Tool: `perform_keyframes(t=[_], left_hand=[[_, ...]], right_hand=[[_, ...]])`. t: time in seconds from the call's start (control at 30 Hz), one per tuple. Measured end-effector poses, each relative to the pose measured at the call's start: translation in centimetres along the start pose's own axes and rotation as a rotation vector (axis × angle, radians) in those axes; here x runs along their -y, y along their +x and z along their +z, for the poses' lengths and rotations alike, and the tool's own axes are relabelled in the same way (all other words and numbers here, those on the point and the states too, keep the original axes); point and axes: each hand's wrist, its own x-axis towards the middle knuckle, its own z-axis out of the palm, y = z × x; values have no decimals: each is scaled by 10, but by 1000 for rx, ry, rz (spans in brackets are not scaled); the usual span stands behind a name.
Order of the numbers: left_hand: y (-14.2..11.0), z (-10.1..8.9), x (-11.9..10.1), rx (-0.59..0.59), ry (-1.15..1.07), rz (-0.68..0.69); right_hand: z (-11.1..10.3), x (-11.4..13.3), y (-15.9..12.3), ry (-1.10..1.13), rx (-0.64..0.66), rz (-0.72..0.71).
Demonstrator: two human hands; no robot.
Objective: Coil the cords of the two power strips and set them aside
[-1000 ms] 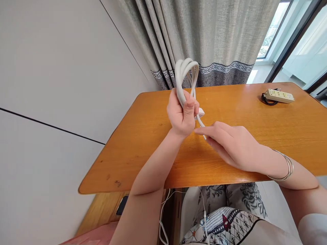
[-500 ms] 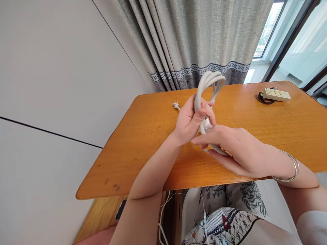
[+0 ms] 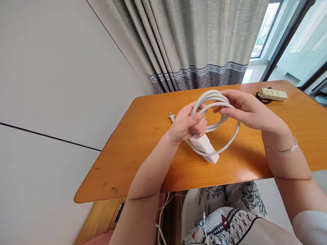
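My left hand is closed around the left side of a coiled white power cord. My right hand holds the upper right of the same loops between thumb and fingers; some of its fingertips are hidden behind the cord. One wider loop hangs down in front of a white power strip, which is tilted below my left hand, partly covered by the cord. The cord's white plug shows to the left of my left hand, prongs pointing up.
A wooden table lies under my hands. A second, cream-coloured power strip with a black cord rests at its far right. Grey curtains hang behind the table, a white wall stands on the left, and white cables run below the front edge.
My right hand has moved up from below the coil to its upper right. The loops have spread wider, and the white power strip beneath has come into view.
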Motion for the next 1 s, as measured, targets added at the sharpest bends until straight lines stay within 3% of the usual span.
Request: perform_keyframes(t=[0.07, 0.37, 0.5, 1.0], left_hand=[[0, 0, -4, -47, 1, 8], [4, -9, -14, -283, 38, -84], [4, -9, -15, -292, 32, -100], [9, -9, -13, -212, -127, -366]], right_hand=[[1, -5, 4, 183, 83, 60], [25, -15, 12, 601, 32, 102], [28, -18, 13, 746, 54, 142], [22, -31, 12, 611, 126, 251]])
